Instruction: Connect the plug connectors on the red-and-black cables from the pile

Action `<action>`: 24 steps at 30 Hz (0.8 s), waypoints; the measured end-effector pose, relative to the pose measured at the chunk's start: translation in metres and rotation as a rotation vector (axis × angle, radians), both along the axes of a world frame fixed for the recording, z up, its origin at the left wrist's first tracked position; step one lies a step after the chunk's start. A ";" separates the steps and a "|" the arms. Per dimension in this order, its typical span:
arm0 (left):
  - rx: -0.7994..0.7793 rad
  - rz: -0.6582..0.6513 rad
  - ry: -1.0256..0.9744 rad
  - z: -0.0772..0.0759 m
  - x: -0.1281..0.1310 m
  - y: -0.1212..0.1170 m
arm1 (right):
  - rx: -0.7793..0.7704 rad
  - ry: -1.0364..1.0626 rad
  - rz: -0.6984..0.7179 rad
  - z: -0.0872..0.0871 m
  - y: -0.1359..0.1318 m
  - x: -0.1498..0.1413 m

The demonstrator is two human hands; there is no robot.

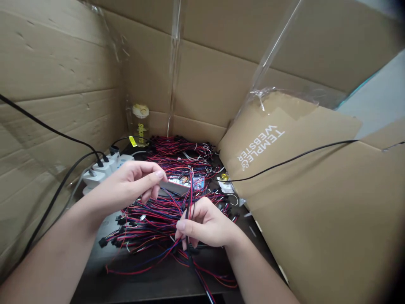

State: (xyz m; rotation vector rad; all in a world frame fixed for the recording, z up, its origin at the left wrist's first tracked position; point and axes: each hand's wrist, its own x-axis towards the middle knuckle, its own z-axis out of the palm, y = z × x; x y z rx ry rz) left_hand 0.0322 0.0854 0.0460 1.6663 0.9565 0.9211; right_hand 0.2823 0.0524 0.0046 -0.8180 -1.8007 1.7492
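Between the thumb and fingers of my right hand [207, 223] is a wire harness [190, 258], a thin strand of red and dark wires with a black covering. It runs upward past the fingers and down towards the table's front edge. To the left and a bit higher, my left hand [139, 181] hovers over the pile with thumb and forefinger pinched together. Whatever that pinch holds, if anything, is too small to make out. Under both hands lies a thick heap of red, blue and black wires [152, 217] with black connectors at the ends.
Cardboard walls [202, 80] close in the dark table [126, 287]. On the left stands a power strip [103, 166] with white plugs and black cords. A bottle with a yellow lid [140, 122] is at the back. A black cable [284, 162] crosses the right cardboard.
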 end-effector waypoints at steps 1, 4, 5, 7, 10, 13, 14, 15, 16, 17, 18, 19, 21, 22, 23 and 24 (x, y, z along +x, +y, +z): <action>0.018 0.001 -0.004 0.003 0.002 0.000 | -0.008 0.001 0.011 0.000 0.000 0.000; 0.051 0.020 -0.005 0.013 0.010 -0.002 | -0.025 0.011 0.051 0.002 -0.001 -0.001; 0.060 0.030 0.005 0.017 0.014 -0.002 | -0.029 0.011 0.061 0.002 -0.002 -0.001; 0.078 0.044 0.042 0.022 0.021 -0.003 | -0.034 0.003 0.068 0.002 -0.002 -0.002; 0.109 0.041 0.103 0.029 0.031 -0.004 | -0.045 -0.006 0.056 0.003 -0.003 -0.003; 0.132 0.050 0.130 0.032 0.037 -0.004 | -0.023 -0.003 -0.006 0.006 -0.002 -0.003; 0.137 0.059 0.138 0.033 0.038 -0.004 | -0.008 0.003 -0.042 0.006 -0.001 -0.003; 0.143 0.067 0.139 0.033 0.038 -0.003 | 0.004 0.012 -0.083 0.006 0.000 -0.003; 0.142 0.077 0.135 0.033 0.038 -0.003 | 0.014 0.023 -0.128 0.006 0.002 -0.002; 0.135 0.075 0.130 0.033 0.037 -0.002 | 0.018 0.035 -0.167 0.006 0.003 -0.002; 0.126 0.074 0.112 0.032 0.035 -0.002 | 0.024 0.047 -0.208 0.005 0.005 -0.001; 0.118 0.077 0.085 0.031 0.032 -0.002 | 0.032 0.052 -0.244 0.005 0.007 0.000; 0.097 0.088 0.035 0.027 0.025 -0.002 | 0.046 0.095 -0.320 0.003 0.011 0.002; 0.089 0.092 0.015 0.025 0.020 -0.002 | 0.047 0.108 -0.359 0.002 0.013 0.002; 0.081 0.093 0.000 0.023 0.016 -0.003 | 0.048 0.121 -0.392 0.002 0.015 0.003; 0.073 0.099 -0.011 0.021 0.012 -0.004 | 0.050 0.131 -0.415 0.002 0.016 0.004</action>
